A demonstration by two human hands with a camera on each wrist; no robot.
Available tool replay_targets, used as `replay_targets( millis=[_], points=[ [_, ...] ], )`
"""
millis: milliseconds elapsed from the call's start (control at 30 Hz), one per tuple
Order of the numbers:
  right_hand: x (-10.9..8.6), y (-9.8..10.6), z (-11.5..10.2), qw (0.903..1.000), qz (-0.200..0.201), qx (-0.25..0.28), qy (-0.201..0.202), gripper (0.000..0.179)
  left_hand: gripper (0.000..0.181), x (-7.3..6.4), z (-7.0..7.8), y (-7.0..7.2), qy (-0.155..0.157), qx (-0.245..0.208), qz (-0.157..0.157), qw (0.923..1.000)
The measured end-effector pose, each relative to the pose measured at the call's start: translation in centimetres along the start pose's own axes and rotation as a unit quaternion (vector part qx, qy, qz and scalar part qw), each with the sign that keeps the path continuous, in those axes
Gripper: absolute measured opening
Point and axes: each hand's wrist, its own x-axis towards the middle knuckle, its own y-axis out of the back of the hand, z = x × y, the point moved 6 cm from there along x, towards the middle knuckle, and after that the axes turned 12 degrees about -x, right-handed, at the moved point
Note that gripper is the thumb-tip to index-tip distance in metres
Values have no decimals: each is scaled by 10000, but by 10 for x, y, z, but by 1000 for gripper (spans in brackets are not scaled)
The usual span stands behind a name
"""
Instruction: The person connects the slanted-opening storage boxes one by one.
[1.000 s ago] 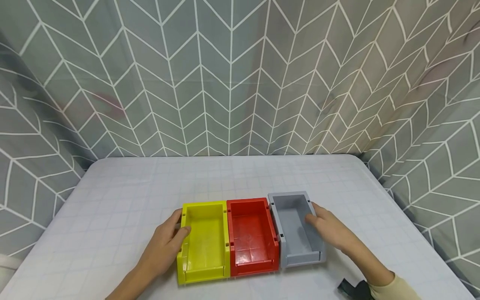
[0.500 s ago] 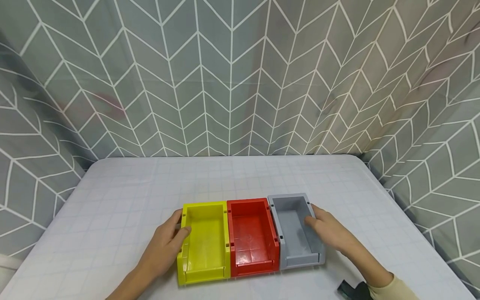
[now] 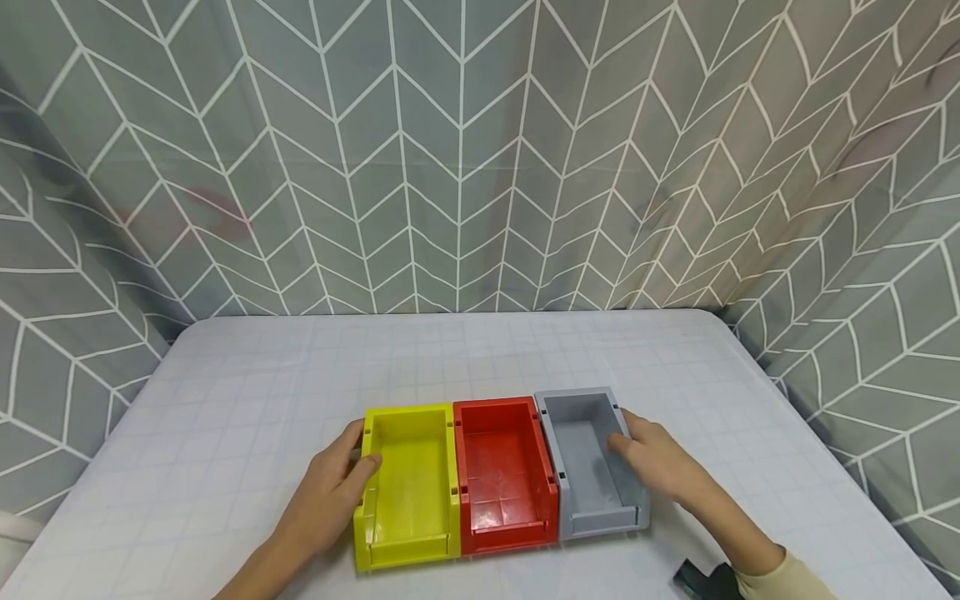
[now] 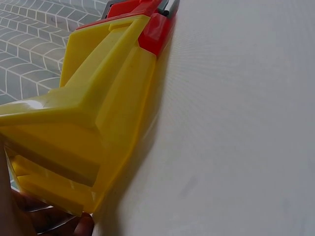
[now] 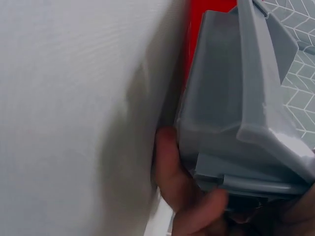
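Observation:
Three plastic bins stand side by side in the head view: a yellow bin [image 3: 412, 479], a red bin [image 3: 504, 467] in the middle and a grey bin [image 3: 588, 454] on the right. My left hand [image 3: 330, 483] grips the yellow bin's outer side wall, thumb over the rim and fingers outside. On the far side, my right hand [image 3: 660, 458] holds the grey bin's outer wall, its thumb inside. In the right wrist view, fingers [image 5: 172, 167] curl beneath the grey bin. The left wrist view has fingers [image 4: 54, 219] under the yellow bin. All three bins look bare inside.
A white table [image 3: 300, 367] with a faint grid carries the bins. Behind and beside it hangs a grey curtain [image 3: 465, 167] with white chevron lines. A black strap-like object [image 3: 708, 579] lies by the right sleeve [image 3: 787, 577].
The grey bin, held in my right hand, has shifted slightly down and toward the red bin since a second ago. My left hand and the yellow bin have hardly moved.

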Motion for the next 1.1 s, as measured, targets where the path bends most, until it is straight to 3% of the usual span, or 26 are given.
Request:
replay_targets(
  millis=[233,700,1100],
  points=[
    [0,6,-3,9975,283,-595,244,50,43,0,0,0,40,37,25,10000],
    [3,-3,-4,9958,-193,-889,71,66,44,1,1,0,68,16,-2,10000],
    [2,-3,-4,9951,-151,-978,-10,66,43,1,1,-1,-33,36,37,10000]
  ],
)
